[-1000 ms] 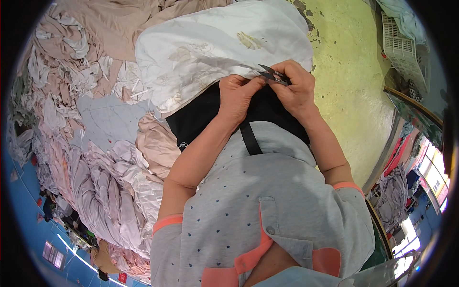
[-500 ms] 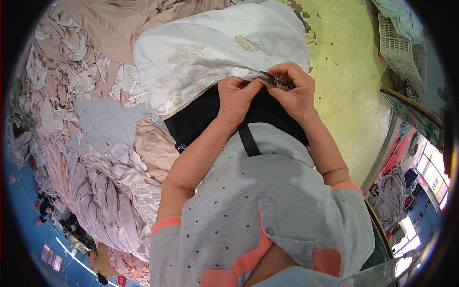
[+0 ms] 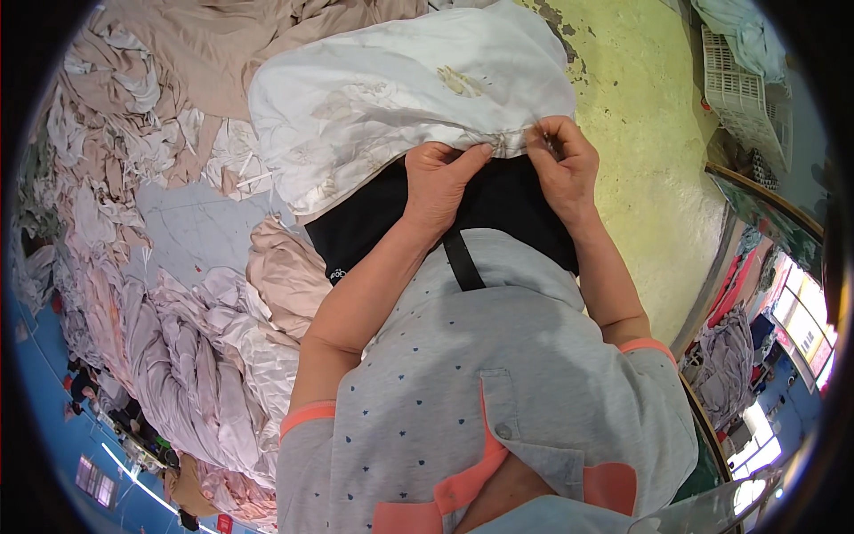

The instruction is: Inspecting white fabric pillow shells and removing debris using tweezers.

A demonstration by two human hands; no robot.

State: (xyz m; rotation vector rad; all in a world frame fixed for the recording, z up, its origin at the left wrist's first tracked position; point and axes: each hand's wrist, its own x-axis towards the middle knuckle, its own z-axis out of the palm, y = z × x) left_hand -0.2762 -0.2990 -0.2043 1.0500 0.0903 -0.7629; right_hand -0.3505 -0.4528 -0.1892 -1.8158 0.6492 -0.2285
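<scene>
A white cloth with a pale floral print [image 3: 391, 80] lies spread over my lap and beyond it. My left hand [image 3: 440, 182] is closed on its near edge, thumb and fingers pinching the hem. Just to the right, my right hand [image 3: 565, 165] is curled at the same edge, slightly blurred. Inside its fingers a small dark part of the thread snips [image 3: 553, 145] shows; the rest is hidden by the hand. Between the two hands the hem is bunched. Black fabric [image 3: 365, 218] covers my lap under the cloth.
Heaps of beige cloth [image 3: 213, 53] and pale crumpled cloth [image 3: 187, 356] lie to the left, around a grey marbled floor patch [image 3: 200, 227]. Worn yellow-green floor [image 3: 654, 196] is at the right. A white plastic crate [image 3: 747, 89] holding light cloth stands at the far right.
My right hand has moved slightly right, away from the left hand. The snips' blades, visible at the hem before, are now mostly hidden in it. The left hand keeps its grip.
</scene>
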